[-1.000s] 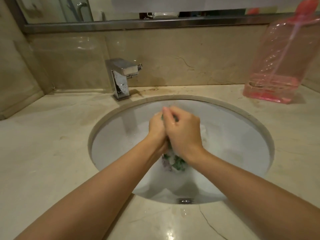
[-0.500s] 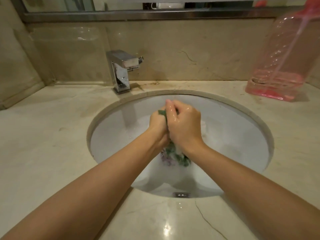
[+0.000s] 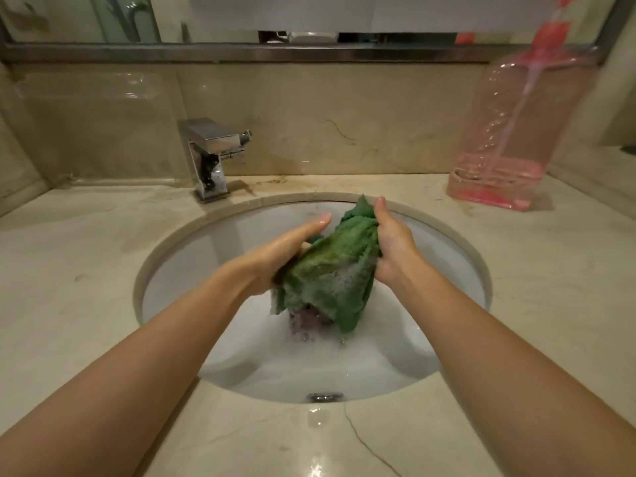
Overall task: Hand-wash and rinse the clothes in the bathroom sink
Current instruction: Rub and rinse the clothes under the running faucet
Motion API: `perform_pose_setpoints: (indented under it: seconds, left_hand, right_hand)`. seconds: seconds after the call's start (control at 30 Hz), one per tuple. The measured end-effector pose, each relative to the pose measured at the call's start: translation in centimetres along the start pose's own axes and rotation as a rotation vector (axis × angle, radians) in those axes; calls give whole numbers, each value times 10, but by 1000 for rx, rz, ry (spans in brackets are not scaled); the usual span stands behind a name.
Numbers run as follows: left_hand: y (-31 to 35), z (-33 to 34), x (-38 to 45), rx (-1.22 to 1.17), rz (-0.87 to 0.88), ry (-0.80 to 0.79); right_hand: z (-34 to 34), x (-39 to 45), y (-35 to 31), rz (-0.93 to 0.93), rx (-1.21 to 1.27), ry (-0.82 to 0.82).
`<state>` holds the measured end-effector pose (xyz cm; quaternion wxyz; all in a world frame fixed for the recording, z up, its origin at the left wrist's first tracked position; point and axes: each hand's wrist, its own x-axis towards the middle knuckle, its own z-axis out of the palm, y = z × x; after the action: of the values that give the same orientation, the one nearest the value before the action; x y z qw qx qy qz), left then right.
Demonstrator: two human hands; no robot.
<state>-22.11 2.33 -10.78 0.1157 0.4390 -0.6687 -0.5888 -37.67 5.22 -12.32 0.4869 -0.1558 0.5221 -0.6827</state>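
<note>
Both hands, left (image 3: 282, 256) and right (image 3: 390, 249), grip soapy green cloth (image 3: 330, 273) over sink (image 3: 192, 256); no legible writing.

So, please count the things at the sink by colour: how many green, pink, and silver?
Green: 1, the green cloth, held by the left hand and right hand
Pink: 1, the pink bottle
Silver: 1, the faucet
Total: 3

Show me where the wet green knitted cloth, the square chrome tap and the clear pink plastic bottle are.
wet green knitted cloth (image 3: 330, 270): head view, middle of its bunched body.
square chrome tap (image 3: 210, 160): head view, on its upright body.
clear pink plastic bottle (image 3: 516, 132): head view, on its see-through wall.
</note>
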Motion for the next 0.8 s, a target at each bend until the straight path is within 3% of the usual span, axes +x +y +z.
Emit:
perform_pose_setpoints:
  seconds: [0.17,0.3,0.43,0.53,0.6,0.67,0.73,0.8]
  left_hand:
    - [-8,-14,3,-42,130,-138]
    - [-7,-10,7,-124,207,118]
    - [-4,-15,10,-416,284,354]
    - [-6,-19,12,-471,327,505]
    - [-10,-21,17,-364,326,599]
    - [-15,-23,21,-17,240,677]
    - [-19,-21,23,268,121,657]
    - [-23,-21,26,366,46,584]
  right_hand:
    - [-9,18,5,-29,-181,64]
    - [-10,17,7,-173,-566,79]
    - [-6,-3,4,-187,-739,-430]
    - [-4,-8,11,-264,-1149,-711]
    - [-5,-6,13,-316,-1290,-674]
    - [-7,-8,9,-328,-1227,-585]
    - [-10,-11,4,-343,-1087,-527]
    - [-9,-14,2,-315,-984,-498]
